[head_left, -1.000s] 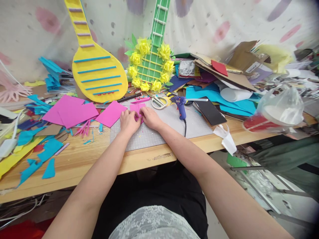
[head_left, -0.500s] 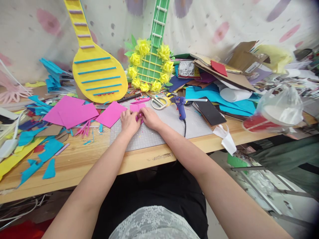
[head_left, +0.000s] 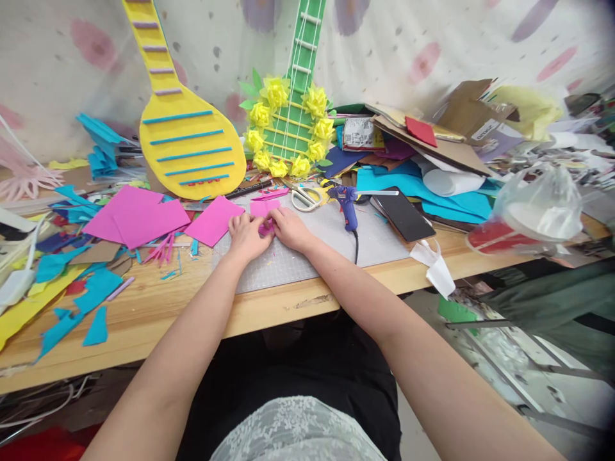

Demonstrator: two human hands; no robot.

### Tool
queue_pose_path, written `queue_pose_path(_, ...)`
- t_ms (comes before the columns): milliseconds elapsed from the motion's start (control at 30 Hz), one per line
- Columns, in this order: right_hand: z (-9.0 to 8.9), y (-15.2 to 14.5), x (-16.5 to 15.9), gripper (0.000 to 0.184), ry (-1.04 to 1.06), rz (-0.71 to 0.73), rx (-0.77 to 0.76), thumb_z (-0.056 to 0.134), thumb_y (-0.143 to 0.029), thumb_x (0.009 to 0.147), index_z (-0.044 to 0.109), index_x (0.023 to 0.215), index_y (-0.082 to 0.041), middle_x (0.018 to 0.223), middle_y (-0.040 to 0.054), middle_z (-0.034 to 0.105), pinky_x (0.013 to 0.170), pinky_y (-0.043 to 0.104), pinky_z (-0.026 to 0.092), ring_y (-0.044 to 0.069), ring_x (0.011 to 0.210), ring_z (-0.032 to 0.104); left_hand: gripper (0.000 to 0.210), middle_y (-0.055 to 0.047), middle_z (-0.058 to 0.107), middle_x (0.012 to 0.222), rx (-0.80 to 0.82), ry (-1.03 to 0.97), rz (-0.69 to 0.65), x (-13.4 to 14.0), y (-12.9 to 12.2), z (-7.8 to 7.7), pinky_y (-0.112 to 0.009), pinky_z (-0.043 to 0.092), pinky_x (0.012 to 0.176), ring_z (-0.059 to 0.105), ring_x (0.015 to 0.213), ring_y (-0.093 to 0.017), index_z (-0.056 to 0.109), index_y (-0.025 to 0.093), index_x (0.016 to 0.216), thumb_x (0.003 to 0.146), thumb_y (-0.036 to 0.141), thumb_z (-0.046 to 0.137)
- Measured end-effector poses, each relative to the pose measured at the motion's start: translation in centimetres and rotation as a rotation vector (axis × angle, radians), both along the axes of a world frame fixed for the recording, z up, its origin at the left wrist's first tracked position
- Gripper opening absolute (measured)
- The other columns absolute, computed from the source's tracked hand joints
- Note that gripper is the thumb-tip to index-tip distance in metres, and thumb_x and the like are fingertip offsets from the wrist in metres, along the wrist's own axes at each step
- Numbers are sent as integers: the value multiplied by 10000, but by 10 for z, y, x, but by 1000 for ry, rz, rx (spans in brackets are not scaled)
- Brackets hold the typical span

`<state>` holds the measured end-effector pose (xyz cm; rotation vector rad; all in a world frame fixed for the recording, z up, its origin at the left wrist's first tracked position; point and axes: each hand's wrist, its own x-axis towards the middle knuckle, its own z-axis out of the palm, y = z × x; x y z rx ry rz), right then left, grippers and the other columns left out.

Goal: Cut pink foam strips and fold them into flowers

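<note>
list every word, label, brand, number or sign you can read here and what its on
None reads clearly enough to quote.
White label on the brown cardboard box: large dark characters, too blurred to read.
Printed packet in the paper pile: print too small to read.
Gray cutting mat: grid lines, no readable numbers.
Phone: dark screen, no readable text.

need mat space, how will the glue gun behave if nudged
The glue gun might drag its cord, which trails from the handle across the mat. Its L shape should resist rolling. The stick could bump the phone, since they overlap in view.
</note>
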<state>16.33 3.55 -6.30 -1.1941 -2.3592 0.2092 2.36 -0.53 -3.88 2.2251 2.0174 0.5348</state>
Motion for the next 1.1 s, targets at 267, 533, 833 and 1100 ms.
queue_pose_path(267,2,-1,-1,198,0,-5,-14,415,-138,872,556,1010,-161,989,82,589,834,312,380,180,925,508,302,-104,549,1076,-34,-6,-13,-2,-1,4,-491,242,1042,436,1136,-316,656,265,953,732,465,608)
queue_pose_path(533,6,-7,9,275,48,27,19,478,-195,845,524,1111,-142,1061,103,562,908,342,379,200,984,487,286,-105,540,1088,-62,-17,-3,-1,-1,5,-489,228,1050,427,1154,-312,647,271,929,726,470,614)
queue_pose_path(833,6,-7,21,481,4,-46,91,506,-184,806,462,1284,-147,1225,141,485,1009,433,336,266,1163,392,305,-86,527,1136,-122,-9,25,0,-2,9,-470,198,1077,398,1205,-291,638,288,946,712,482,615)
queue_pose_path(1100,10,-1,26,431,69,-155,81,435,-145,810,498,1236,-142,1144,145,532,979,454,349,279,1121,410,300,-79,525,1142,-139,-26,33,1,-1,10,-475,197,1078,398,1211,-290,637,293,943,707,478,625)
